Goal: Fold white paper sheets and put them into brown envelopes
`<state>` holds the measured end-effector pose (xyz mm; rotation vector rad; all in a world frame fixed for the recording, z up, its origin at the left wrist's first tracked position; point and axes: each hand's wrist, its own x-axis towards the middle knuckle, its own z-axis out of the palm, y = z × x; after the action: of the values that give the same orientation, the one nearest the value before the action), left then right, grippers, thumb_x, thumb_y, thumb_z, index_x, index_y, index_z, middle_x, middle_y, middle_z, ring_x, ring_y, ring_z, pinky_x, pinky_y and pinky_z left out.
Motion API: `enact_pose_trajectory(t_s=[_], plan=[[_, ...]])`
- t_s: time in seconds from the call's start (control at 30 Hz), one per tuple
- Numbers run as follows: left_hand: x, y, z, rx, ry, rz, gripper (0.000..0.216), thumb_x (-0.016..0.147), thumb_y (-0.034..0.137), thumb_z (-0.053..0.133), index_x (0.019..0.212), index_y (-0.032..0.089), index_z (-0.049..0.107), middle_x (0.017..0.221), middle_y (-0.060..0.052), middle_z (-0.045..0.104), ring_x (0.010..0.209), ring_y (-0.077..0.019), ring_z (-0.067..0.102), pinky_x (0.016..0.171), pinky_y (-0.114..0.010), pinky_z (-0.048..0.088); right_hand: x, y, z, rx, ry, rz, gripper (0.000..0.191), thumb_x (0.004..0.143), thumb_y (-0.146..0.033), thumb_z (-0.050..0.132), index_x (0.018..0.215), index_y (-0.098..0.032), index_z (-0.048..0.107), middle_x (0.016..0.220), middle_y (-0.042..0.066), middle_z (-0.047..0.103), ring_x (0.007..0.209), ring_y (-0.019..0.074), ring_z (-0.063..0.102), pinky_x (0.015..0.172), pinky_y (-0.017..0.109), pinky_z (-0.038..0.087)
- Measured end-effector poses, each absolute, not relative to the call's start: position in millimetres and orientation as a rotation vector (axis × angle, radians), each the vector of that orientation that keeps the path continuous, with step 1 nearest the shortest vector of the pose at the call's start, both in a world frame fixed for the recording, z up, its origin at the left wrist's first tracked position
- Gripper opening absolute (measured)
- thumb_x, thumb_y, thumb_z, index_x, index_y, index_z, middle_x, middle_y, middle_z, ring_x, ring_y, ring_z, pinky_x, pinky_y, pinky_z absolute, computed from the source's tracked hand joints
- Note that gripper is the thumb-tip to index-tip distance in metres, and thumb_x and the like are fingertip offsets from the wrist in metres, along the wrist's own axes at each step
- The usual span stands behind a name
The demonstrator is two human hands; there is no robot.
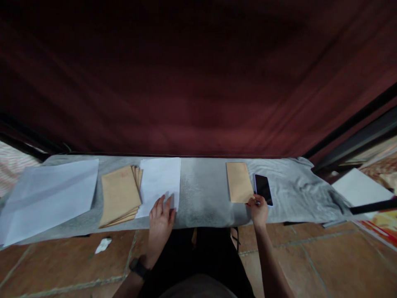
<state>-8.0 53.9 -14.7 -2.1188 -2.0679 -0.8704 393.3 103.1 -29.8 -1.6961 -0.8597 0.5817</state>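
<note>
Backdrop: dark red curtain (198, 82) hangs behind a long, low surface covered with a grey cloth (204, 198); a tiled floor (310, 256) runs along the near side.

Left hand: our left hand (161, 217) lies palm down on the near edge of the white sheet (159, 180), fingers spread wide and gripping nothing. A dark wristband (138, 268) sits on that wrist.

Right hand: our right hand (258, 212) rests at the near right corner of the single envelope (238, 182), fingers drawn in narrow. We cannot tell whether they pinch the corner or a small dark object there (the spot is dim and tiny).

White sheet: flat and unfolded, left of centre on the cloth, touching the stack of envelopes (119, 196) just to its left.

Single envelope: brown and flat, right of centre, well apart from the stack. A phone (263, 189) with a dark screen lies just beside it on the right.

Farther off: a large pale sheet (46, 198) at the far left, a white scrap (103, 245) on the floor, and another white sheet (359, 188) beyond the right end.

Progress: by our judgement, things are at an early stage. One envelope lies apart and one sheet is under our hand. The fanned stack holds several more envelopes, and neither hand touches the large pale sheet.
</note>
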Motion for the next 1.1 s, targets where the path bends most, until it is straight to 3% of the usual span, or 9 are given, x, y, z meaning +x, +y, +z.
enact_pose_trajectory(t_s=[0.07, 0.17, 0.4, 0.5, 0.6, 0.7, 0.87, 1.1], plan=[[-16, 49, -17, -2.084, -2.103, -0.756, 0.052, 0.098, 0.043, 0.045, 0.142, 0.015, 0.048, 0.15, -0.022, 0.047, 0.142, -0.0386, 0.039, 0.11, -0.059, 0.039, 394, 97, -29, -1.822, -0.987, 0.394, 0.042, 0.08, -0.051, 0.061, 0.105, -0.018, 0.062, 0.099, 0.01, 0.062, 0.079, 0.0243, 0.065, 0.071, 0.042, 0.059], [-25, 43, -22, -2.095, -2.12, -0.646, 0.058, 0.097, 0.049, 0.046, 0.141, 0.011, 0.049, 0.149, -0.024, 0.049, 0.142, -0.0389, 0.041, 0.111, -0.058, 0.039, 389, 89, -25, -1.947, -1.21, 0.116, 0.041, 0.088, -0.046, 0.051, 0.114, -0.017, 0.062, 0.11, 0.016, 0.058, 0.097, 0.0311, 0.063, 0.082, 0.048, 0.055], [-28, 50, -16, -2.236, -2.114, -0.262, 0.039, 0.098, 0.031, 0.045, 0.132, 0.016, 0.058, 0.144, -0.018, 0.057, 0.135, -0.0355, 0.051, 0.106, -0.053, 0.044, 335, 86, -27, -1.64, -1.742, 0.116, 0.034, 0.098, -0.033, 0.039, 0.124, -0.021, 0.058, 0.128, 0.016, 0.054, 0.125, 0.0295, 0.053, 0.102, 0.05, 0.049], [-32, 52, -8, -2.337, -2.118, -0.192, 0.038, 0.098, 0.022, 0.042, 0.131, 0.018, 0.06, 0.143, -0.014, 0.058, 0.135, -0.031, 0.052, 0.106, -0.049, 0.045, 314, 90, -38, -1.514, -1.826, 0.131, 0.033, 0.099, -0.027, 0.039, 0.125, -0.021, 0.058, 0.131, 0.016, 0.055, 0.127, 0.0282, 0.051, 0.104, 0.05, 0.048], [-38, 52, -1, -2.428, -2.109, -0.274, 0.042, 0.097, 0.014, 0.038, 0.13, 0.022, 0.062, 0.14, -0.008, 0.062, 0.133, -0.025, 0.055, 0.108, -0.043, 0.045, 305, 91, -50, -1.456, -1.857, 0.105, 0.031, 0.098, -0.025, 0.041, 0.124, -0.02, 0.058, 0.128, 0.015, 0.058, 0.125, 0.0272, 0.053, 0.103, 0.05, 0.048], [-41, 53, 7, -2.417, -2.206, -0.498, 0.035, 0.1, 0.023, 0.04, 0.12, 0.021, 0.068, 0.128, -0.008, 0.07, 0.123, -0.0234, 0.062, 0.106, -0.041, 0.048, 305, 89, -57, -1.477, -1.885, 0.06, 0.031, 0.099, -0.026, 0.042, 0.124, -0.02, 0.058, 0.123, 0.014, 0.062, 0.122, 0.0275, 0.054, 0.103, 0.051, 0.046], [-39, 59, 10, -2.21, -2.464, -0.881, 0.035, 0.103, 0.032, 0.039, 0.105, 0.018, 0.071, 0.105, -0.01, 0.077, 0.096, -0.0242, 0.073, 0.086, -0.037, 0.058, 306, 87, -60, -1.506, -1.923, 0.036, 0.033, 0.1, -0.029, 0.04, 0.127, -0.018, 0.057, 0.121, 0.015, 0.064, 0.122, 0.0283, 0.053, 0.101, 0.049, 0.046], [6, 63, 15, -2.242, -2.111, -1.155, 0.032, 0.104, 0.028, 0.038, 0.109, 0.017, 0.068, 0.104, -0.009, 0.075, 0.097, -0.0224, 0.072, 0.09, -0.037, 0.057, 302, 87, -52, -1.524, -1.855, 0.168, 0.034, 0.1, -0.033, 0.04, 0.122, -0.018, 0.062, 0.122, 0.015, 0.065, 0.123, 0.0279, 0.054, 0.105, 0.051, 0.044]])
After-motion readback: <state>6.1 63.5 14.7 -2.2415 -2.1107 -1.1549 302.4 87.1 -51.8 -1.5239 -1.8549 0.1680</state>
